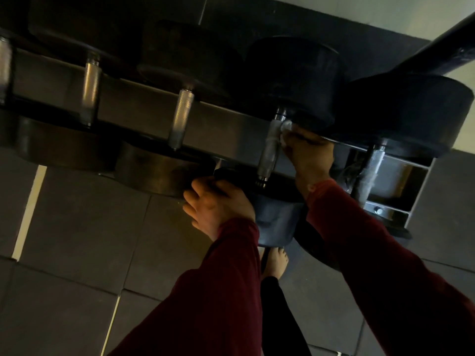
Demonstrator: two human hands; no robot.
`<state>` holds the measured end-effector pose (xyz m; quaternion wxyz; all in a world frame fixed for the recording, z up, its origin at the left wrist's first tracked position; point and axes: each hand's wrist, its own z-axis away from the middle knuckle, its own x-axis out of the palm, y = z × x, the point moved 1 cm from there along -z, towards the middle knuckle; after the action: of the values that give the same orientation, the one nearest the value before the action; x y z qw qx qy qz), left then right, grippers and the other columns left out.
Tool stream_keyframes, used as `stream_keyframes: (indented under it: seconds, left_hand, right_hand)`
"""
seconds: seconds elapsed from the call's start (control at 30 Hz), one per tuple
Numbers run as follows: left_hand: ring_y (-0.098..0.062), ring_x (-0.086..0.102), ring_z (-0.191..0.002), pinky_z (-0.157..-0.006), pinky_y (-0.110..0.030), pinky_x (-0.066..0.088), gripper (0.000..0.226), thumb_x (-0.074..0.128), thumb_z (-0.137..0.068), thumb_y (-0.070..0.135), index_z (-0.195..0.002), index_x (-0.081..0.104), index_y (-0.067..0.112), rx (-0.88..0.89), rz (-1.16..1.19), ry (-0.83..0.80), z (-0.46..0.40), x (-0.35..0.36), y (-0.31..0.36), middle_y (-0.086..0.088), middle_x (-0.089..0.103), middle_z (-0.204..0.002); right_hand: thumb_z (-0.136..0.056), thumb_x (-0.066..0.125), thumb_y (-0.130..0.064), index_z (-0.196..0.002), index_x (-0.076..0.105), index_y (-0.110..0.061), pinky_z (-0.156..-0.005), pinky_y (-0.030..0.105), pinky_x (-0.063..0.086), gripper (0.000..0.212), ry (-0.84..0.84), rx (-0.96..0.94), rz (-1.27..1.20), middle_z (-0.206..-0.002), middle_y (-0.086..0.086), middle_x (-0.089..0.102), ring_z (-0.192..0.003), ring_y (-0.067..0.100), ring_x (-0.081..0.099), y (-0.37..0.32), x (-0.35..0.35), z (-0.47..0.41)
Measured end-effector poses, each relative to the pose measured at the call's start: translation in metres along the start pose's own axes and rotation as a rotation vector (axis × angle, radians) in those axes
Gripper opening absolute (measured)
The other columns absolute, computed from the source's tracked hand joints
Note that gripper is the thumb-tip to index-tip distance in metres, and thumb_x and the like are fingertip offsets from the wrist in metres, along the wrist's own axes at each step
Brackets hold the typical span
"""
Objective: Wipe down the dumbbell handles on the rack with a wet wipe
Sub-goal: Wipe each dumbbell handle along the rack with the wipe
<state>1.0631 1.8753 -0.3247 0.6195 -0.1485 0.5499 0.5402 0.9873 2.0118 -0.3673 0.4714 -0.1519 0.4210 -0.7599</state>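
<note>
A row of black dumbbells lies on a dark rack (226, 140), their metal handles pointing toward me. My right hand (309, 155) holds a white wet wipe (285, 132) against the right side of one knurled handle (270, 150), near its upper end. My left hand (218, 204) grips the rim of that dumbbell's near black weight head (275, 214). Two more silver handles (181, 116) (90, 91) stand to the left, and a darker one (370, 168) to the right.
Dark rubber floor tiles (84, 240) with a pale strip (28, 214) spread below the rack. A bare foot (276, 263) stands under the near weight head. A dark diagonal bar (437, 44) crosses the upper right. The rack's metal foot with a bolt (377, 210) sits at right.
</note>
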Motion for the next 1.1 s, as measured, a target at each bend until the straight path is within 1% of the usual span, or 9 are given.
stream_keyframes:
  seconds: [0.13,0.27,0.37,0.5,0.6,0.7,0.87,0.97,1.1]
  left_hand:
    - [-0.031,0.043,-0.113,-0.089,-0.049,0.038,0.03,0.046,-0.09,0.03,-0.115,0.053,0.015,-0.006,0.01,0.0,0.0,0.0,0.0,-0.009,0.048,-0.122]
    - [-0.031,0.043,-0.113,-0.089,-0.049,0.038,0.03,0.046,-0.09,0.03,-0.114,0.054,0.015,-0.011,0.019,0.012,-0.001,0.001,-0.001,-0.009,0.049,-0.122]
    - [-0.031,0.043,-0.113,-0.089,-0.049,0.038,0.029,0.047,-0.09,0.029,-0.114,0.055,0.014,-0.009,0.026,0.022,-0.001,0.001,0.0,-0.009,0.049,-0.122]
    - [-0.031,0.044,-0.114,-0.089,-0.049,0.038,0.031,0.045,-0.09,0.03,-0.115,0.054,0.014,-0.008,0.014,0.021,-0.002,0.002,-0.001,-0.009,0.049,-0.122]
    - [-0.031,0.043,-0.115,-0.091,-0.05,0.038,0.033,0.045,-0.091,0.03,-0.118,0.053,0.014,-0.008,0.009,0.008,-0.002,0.001,0.0,-0.01,0.049,-0.124]
    - [-0.03,0.042,-0.115,-0.091,-0.049,0.038,0.034,0.046,-0.091,0.03,-0.119,0.052,0.013,-0.009,0.003,0.002,-0.001,0.001,0.0,-0.009,0.048,-0.125]
    - [-0.03,0.043,-0.114,-0.091,-0.049,0.038,0.032,0.045,-0.089,0.03,-0.116,0.053,0.014,-0.017,0.011,-0.005,-0.002,0.001,0.0,-0.009,0.048,-0.124]
    - [-0.03,0.043,-0.114,-0.091,-0.049,0.038,0.032,0.045,-0.089,0.031,-0.115,0.053,0.015,-0.017,0.015,-0.009,-0.002,0.0,0.0,-0.008,0.048,-0.123]
    - [-0.029,0.043,-0.113,-0.09,-0.049,0.038,0.033,0.045,-0.088,0.031,-0.116,0.053,0.016,-0.014,0.009,-0.016,-0.002,0.0,-0.001,-0.008,0.049,-0.122]
  right_hand:
    - [-0.064,0.085,-0.014,-0.074,0.08,-0.019,-0.076,0.039,0.059,0.013,-0.158,0.125,0.101,-0.08,0.007,0.077,-0.076,0.022,0.073,0.009,-0.019,0.013]
    - [-0.068,0.081,-0.008,-0.064,0.079,-0.019,-0.08,0.042,0.06,0.012,-0.274,0.19,0.324,-0.073,0.008,0.076,-0.076,0.025,0.074,0.014,-0.024,0.021]
    - [-0.075,0.073,-0.003,-0.063,0.074,-0.013,-0.06,0.036,0.054,0.016,-0.19,0.214,0.205,-0.074,0.006,0.074,-0.064,0.02,0.068,0.001,-0.016,0.005]
    - [-0.073,0.074,-0.02,-0.066,0.07,-0.022,-0.073,0.037,0.059,0.008,-0.078,0.181,0.178,-0.075,0.002,0.073,-0.075,0.021,0.071,-0.005,-0.008,-0.009]
    - [-0.07,0.076,-0.035,-0.077,0.077,-0.026,-0.079,0.036,0.059,0.011,-0.076,0.051,0.493,-0.083,0.0,0.076,-0.088,0.022,0.073,0.007,-0.013,0.005]
    - [-0.068,0.082,-0.026,-0.069,0.076,-0.033,-0.088,0.035,0.058,0.01,-0.164,-0.019,0.591,-0.079,-0.008,0.077,-0.086,0.01,0.072,0.011,-0.022,0.02]
    - [-0.086,0.072,-0.02,-0.084,0.081,-0.02,-0.072,0.034,0.058,0.009,-0.166,-0.802,0.765,-0.085,0.0,0.077,-0.076,0.014,0.071,-0.007,-0.011,0.013]
    - [-0.087,0.066,-0.01,-0.101,0.078,-0.013,-0.082,0.037,0.058,0.019,-0.316,-1.078,1.021,-0.106,0.005,0.073,-0.097,0.026,0.069,-0.009,-0.001,0.002]
    - [-0.085,0.049,-0.021,-0.09,0.076,-0.015,-0.083,0.032,0.052,0.028,-0.681,-1.267,1.274,-0.096,0.001,0.073,-0.097,0.028,0.064,-0.012,-0.004,0.01]
